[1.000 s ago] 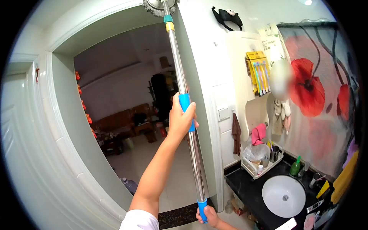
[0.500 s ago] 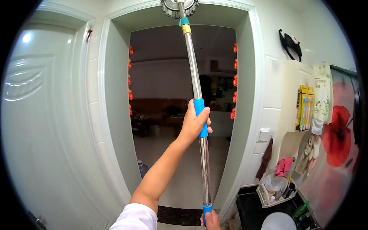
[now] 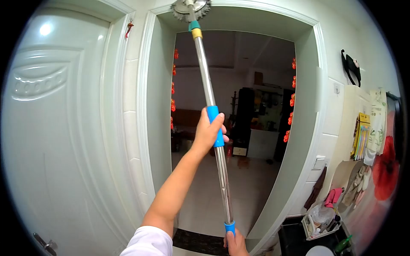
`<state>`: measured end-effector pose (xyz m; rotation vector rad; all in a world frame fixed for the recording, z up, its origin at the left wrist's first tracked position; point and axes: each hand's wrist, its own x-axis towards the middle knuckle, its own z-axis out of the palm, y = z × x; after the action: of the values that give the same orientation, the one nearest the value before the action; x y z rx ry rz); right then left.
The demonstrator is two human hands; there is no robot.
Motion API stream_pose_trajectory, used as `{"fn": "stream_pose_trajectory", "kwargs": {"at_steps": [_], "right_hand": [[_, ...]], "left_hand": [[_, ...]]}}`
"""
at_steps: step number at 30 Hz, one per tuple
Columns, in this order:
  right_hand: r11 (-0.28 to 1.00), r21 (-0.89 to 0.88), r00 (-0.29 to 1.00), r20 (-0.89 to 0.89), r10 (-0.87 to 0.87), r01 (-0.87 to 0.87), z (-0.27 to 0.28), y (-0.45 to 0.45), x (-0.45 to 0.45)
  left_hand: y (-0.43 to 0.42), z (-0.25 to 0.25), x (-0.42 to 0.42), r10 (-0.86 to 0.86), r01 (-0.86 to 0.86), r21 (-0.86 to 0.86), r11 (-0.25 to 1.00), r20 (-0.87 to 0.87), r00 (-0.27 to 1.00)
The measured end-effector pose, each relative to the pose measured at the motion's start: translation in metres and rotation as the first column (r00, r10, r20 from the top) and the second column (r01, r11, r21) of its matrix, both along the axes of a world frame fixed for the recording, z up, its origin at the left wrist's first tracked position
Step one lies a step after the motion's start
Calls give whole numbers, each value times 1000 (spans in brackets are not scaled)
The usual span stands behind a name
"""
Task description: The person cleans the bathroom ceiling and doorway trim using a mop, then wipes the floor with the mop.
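Observation:
A long-handled round scrub brush slants up through the view on a steel pole [image 3: 205,74]. Its disc-shaped head with grey bristles [image 3: 183,15] is up at the top of the door frame, partly cut off by the view's edge; whether it touches the frame I cannot tell. My left hand [image 3: 207,131] is wrapped round the blue middle grip [image 3: 218,138]. Lower down, my right hand [image 3: 236,245] closes on the blue grip at the pole's bottom end [image 3: 229,228]. A teal and a yellow collar [image 3: 196,33] sit just below the head.
A wide doorway with a white frame [image 3: 322,47] opens onto a dim room. At left is a pale door [image 3: 51,141] with a handle [image 3: 44,244]. On the right are a light switch [image 3: 319,162], hanging cloths, a white basket [image 3: 308,230] and a dark counter [image 3: 290,239].
My view has turned left, so the doorway sits farther right. The brush head has moved left along the top of the frame. Both hands keep their hold on the pole.

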<state>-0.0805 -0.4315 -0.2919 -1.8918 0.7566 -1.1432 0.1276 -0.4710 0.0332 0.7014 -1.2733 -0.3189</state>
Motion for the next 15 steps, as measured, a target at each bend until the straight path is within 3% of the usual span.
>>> {"fn": "stream_pose_trajectory", "kwargs": {"at_steps": [1, 5, 7, 8, 10, 11, 13, 14, 15], "right_hand": [[997, -72, 997, -57, -42, 38, -7, -6, 10], [997, -74, 996, -86, 27, -34, -1, -8, 33], [918, 192, 928, -72, 365, -346, 43, 10, 33], [916, 198, 927, -70, 368, -348, 41, 9, 37], [705, 312, 770, 225, 597, -637, 41, 8, 45], [703, 310, 768, 227, 599, -640, 42, 11, 48], [353, 369, 509, 668, 543, -860, 55, 21, 52], [292, 298, 416, 695, 586, -909, 31, 10, 58], [292, 298, 416, 698, 583, -909, 28, 8, 60]], "left_hand": [[5, 2, 13, 35, -35, 20, 999, -3, 999], [27, 12, 53, 29, -28, 55, 998, -23, 999], [36, 16, 70, -9, 10, 22, 1000, -45, 999], [40, 18, 77, -31, 32, 23, 999, -45, 998], [46, 23, 81, -66, 67, 19, 998, -50, 997], [48, 26, 83, -103, 104, 5, 995, -51, 993], [48, 28, 86, -103, 103, -1, 995, -41, 994], [48, 29, 86, -47, 47, 11, 999, -21, 999], [49, 29, 86, 7, -7, 20, 1000, 0, 1000]]}}
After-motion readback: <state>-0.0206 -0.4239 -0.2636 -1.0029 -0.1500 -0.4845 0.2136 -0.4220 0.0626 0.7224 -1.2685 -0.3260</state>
